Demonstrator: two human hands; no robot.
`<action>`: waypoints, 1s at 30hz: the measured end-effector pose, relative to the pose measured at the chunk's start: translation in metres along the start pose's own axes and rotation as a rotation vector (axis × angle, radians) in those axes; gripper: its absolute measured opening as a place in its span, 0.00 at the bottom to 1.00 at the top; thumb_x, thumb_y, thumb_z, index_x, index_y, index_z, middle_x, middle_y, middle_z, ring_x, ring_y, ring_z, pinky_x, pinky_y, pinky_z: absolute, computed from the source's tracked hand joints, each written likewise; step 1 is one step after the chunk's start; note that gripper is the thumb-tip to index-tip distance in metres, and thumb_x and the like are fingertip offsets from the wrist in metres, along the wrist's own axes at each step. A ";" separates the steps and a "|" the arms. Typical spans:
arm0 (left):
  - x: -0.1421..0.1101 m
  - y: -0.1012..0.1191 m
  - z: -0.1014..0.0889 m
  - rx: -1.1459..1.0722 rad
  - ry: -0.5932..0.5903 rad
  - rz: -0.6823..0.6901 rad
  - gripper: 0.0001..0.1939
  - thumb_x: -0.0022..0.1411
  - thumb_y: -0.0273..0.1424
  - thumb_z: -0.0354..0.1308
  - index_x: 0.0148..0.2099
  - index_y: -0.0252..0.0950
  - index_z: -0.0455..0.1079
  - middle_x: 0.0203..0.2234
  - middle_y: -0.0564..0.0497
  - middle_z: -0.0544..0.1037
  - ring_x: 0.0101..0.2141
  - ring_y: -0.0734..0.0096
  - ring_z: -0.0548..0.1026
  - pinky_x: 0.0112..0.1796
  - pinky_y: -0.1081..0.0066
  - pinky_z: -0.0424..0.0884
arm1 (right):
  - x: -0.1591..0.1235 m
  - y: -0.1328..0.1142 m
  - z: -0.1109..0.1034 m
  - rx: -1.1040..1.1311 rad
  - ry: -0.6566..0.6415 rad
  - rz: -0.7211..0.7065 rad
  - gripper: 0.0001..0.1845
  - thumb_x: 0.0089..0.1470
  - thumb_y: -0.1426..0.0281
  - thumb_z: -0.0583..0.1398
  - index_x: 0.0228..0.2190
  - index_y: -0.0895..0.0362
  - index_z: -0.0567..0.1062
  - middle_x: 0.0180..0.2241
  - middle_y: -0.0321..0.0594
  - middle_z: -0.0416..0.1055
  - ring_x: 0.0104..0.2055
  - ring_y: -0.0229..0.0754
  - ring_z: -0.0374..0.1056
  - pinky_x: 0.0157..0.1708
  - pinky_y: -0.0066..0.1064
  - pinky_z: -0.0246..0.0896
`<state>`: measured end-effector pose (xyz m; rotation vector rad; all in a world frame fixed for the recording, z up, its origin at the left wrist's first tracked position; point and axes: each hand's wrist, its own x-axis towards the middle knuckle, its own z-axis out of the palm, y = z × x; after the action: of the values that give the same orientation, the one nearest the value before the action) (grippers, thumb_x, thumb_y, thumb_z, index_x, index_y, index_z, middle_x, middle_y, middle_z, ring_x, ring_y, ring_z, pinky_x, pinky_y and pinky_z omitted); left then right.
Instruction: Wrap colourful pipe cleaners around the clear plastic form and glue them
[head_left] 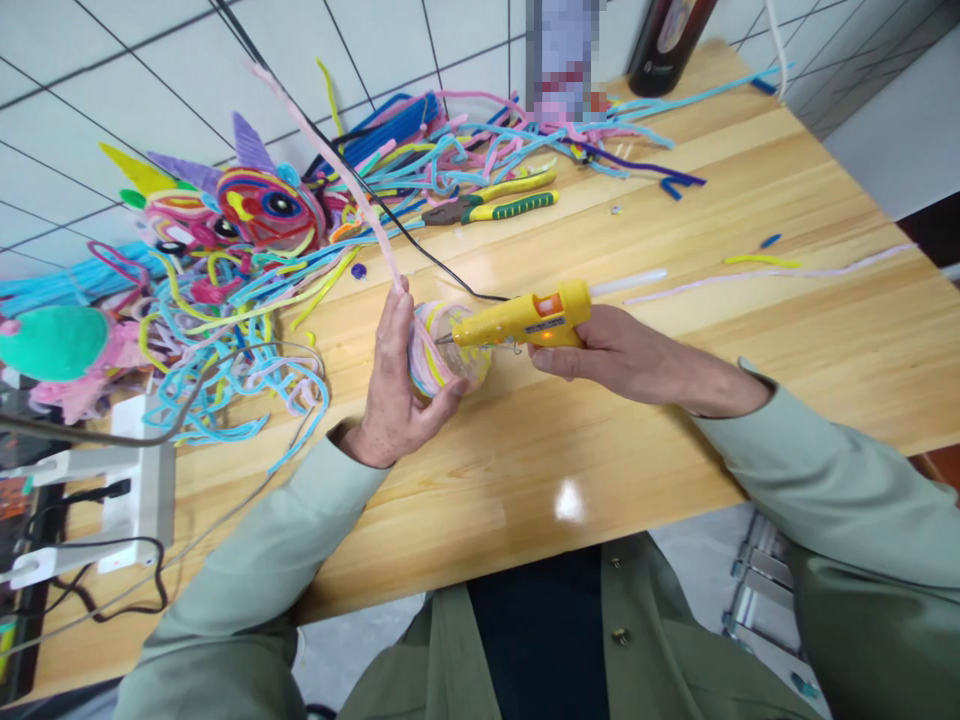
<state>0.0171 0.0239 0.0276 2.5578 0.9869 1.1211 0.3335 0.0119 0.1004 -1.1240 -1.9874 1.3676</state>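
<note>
In the head view my left hand [401,385] grips a small round clear container [474,362] wrapped in pink, yellow and blue pipe cleaners. A long pink pipe cleaner [352,180] runs up and away to the left from between my fingers. My right hand [607,355] is wrapped round the handle of a yellow hot glue gun [521,318]. A clear glue stick [630,283] sticks out of its back end. Its metal nozzle points left, at the wrapped side of the container; whether it touches cannot be made out.
Loose pipe cleaners [247,385] lie tangled on the left and along the wall. Green-and-yellow pliers [495,203] rest behind my hands. Pipe-cleaner unicorn faces [274,205] lean at the back left. A white power strip [142,490] and cords lie at the left, and a dark bottle [667,45] stands behind.
</note>
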 end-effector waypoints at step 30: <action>-0.001 -0.004 0.002 -0.074 -0.002 -0.017 0.56 0.71 0.63 0.62 0.86 0.55 0.35 0.85 0.44 0.45 0.82 0.30 0.49 0.78 0.27 0.46 | -0.001 0.002 0.001 0.070 0.027 -0.015 0.24 0.67 0.46 0.64 0.35 0.55 0.79 0.30 0.36 0.72 0.38 0.45 0.68 0.41 0.36 0.61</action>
<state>0.0154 0.0264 0.0239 2.4877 0.9463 1.1289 0.3338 0.0106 0.0985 -1.0885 -1.9101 1.3958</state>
